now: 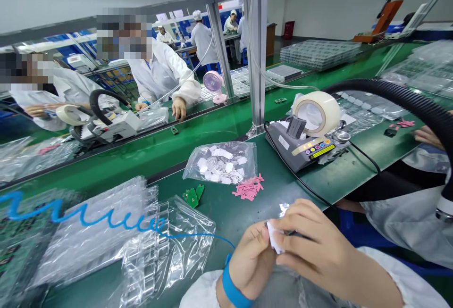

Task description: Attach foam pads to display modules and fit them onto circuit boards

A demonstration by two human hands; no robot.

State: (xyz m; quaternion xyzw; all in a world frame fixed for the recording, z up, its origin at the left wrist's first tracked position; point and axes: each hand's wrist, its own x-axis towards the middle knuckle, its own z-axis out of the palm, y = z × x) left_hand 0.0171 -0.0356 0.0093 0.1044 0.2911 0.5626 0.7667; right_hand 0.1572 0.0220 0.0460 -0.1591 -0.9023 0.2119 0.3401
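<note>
Head view shows your two hands close together at the near edge of the green bench (226, 213), in front of the tape dispenser (304, 143) and nearer to you than it. Your left hand (252, 261) is curled, thumb and fingers closed on the lower edge of a small white piece (274, 238). Your right hand (314, 246) wraps over from the other side, fingertips pinched on the same piece, with what looks like a thin dark tool lying under its fingers; you cannot tell exactly what that is.

The white piece looks thin, light and flexible, more like a pad or backed film than anything rigid. It probably bends or creases easily, so hold it by its edges with fingertip pressure only, and keep your thumbs off its flat face if that face is sticky. It is small enough to slip, so a two-handed pinch at opposite edges seems the safest hold.

Left of the dispenser lies a clear bag (221, 162) of similar white pieces, and just nearer to you than the bag a loose heap of pink strips (249, 187). Further left of the dispenser sit two small green circuit boards (193, 195) and crumpled clear plastic trays (155, 246). A blue coiled cord (81, 213) runs to the blue band on your left wrist.
</note>
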